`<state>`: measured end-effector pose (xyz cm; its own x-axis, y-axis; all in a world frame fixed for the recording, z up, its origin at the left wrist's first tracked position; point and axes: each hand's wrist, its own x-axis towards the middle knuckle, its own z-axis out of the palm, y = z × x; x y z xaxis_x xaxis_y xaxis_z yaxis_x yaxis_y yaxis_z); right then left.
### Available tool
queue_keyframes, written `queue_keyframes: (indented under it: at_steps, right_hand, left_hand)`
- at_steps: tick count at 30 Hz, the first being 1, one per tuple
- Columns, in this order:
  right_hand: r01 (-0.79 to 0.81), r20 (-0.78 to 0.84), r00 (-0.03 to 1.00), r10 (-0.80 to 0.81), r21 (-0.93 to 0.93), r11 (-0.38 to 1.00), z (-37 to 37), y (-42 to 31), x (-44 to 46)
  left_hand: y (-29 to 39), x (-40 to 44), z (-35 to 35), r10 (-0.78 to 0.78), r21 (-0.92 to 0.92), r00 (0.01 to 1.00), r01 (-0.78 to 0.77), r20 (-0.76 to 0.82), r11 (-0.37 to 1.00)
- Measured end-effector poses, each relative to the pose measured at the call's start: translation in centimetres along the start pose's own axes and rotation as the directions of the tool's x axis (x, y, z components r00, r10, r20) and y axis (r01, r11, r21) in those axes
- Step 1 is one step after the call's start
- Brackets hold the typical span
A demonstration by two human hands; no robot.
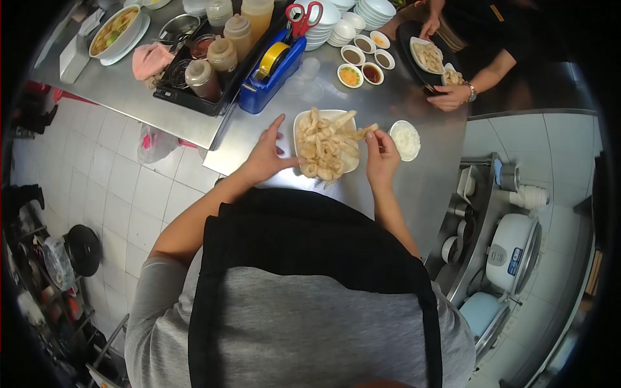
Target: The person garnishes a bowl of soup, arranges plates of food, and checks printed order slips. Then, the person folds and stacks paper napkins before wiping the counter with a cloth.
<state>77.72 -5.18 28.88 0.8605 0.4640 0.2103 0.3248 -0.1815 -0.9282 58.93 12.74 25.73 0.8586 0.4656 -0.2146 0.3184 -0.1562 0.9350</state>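
A square white bowl (353,160) piled with pale golden fried strips (323,145) sits on the steel counter in front of me. At its left side my left hand (268,152) has its fingers spread apart, with the thumb reaching to the bowl's edge. On the other side, my right hand (383,152) pinches the end of a fried strip (367,131) that sticks out over the right rim. Just right of that hand stands a small white bowl of white shreds or rice (405,141); its exact contents are hard to make out.
Beyond are a blue tape dispenser (272,74) with red scissors (304,18), sauce bottles (223,55), small sauce dishes (350,75) and stacked white bowls (375,13). At the upper right a co-worker's hands (449,97) hold a dark tray (409,32) with food dishes.
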Motion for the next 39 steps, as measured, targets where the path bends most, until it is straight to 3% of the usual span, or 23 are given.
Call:
queue_keyframes:
  at_steps: [2,3,6,8,11,14,17,20,21,26,33,39]
  right_hand:
    - [0.082,-0.008,0.997,-0.083,-0.116,0.990,-0.1,-2.0,0.1]
    - [0.158,0.001,0.987,-0.160,-0.163,0.974,-0.2,-3.3,0.2]
    - [0.410,0.052,0.908,-0.415,-0.311,0.858,-0.2,-5.6,0.5]
    - [0.579,0.116,0.799,-0.590,-0.411,0.704,0.7,-6.1,0.1]
    - [0.695,0.468,0.718,-0.515,-0.448,0.562,2.7,-4.3,-0.4]
    - [0.684,0.453,0.728,-0.515,-0.418,0.598,2.9,-3.8,-0.7]
    - [0.629,0.317,0.777,-0.544,-0.420,0.654,-0.7,-6.1,-1.1]
    - [0.349,0.281,0.928,-0.245,-0.422,0.837,-3.8,-5.3,-4.7]
    - [0.357,0.329,0.916,-0.228,-0.412,0.838,-4.0,-4.5,-6.2]
    - [0.372,0.258,0.922,-0.290,-0.376,0.849,0.6,-0.6,-10.6]
    - [0.479,0.224,0.878,-0.424,-0.385,0.789,-0.4,-0.2,-7.5]
    - [0.509,0.300,0.860,-0.412,-0.467,0.723,-1.3,1.3,-5.2]
  left_hand:
    - [0.7,-1.1,0.7,0.394,0.398,0.911,-0.319,-0.120,0.860]
    - [1.9,-1.4,0.7,0.389,0.432,0.921,-0.341,-0.024,0.835]
    - [3.3,-1.0,0.8,0.608,0.525,0.778,-0.587,0.156,0.616]
    - [3.4,-0.8,1.5,0.636,0.477,0.763,-0.603,0.113,0.639]
    - [2.9,-0.6,2.3,0.665,0.391,0.746,-0.605,-0.026,0.694]
    - [2.8,-0.3,1.8,0.634,0.501,0.772,-0.563,0.036,0.657]
    - [2.7,0.1,1.3,0.630,0.566,0.773,-0.552,0.073,0.612]
    - [3.1,0.9,0.9,0.656,0.567,0.749,-0.582,0.096,0.583]
    - [3.2,1.2,0.8,0.651,0.548,0.752,-0.589,0.102,0.594]
    - [3.2,2.3,0.4,0.689,0.538,0.721,-0.613,0.081,0.578]
    - [3.3,3.6,1.2,0.695,0.483,0.717,-0.626,0.048,0.613]
    - [4.5,3.1,0.8,0.732,0.499,0.679,-0.653,0.052,0.570]
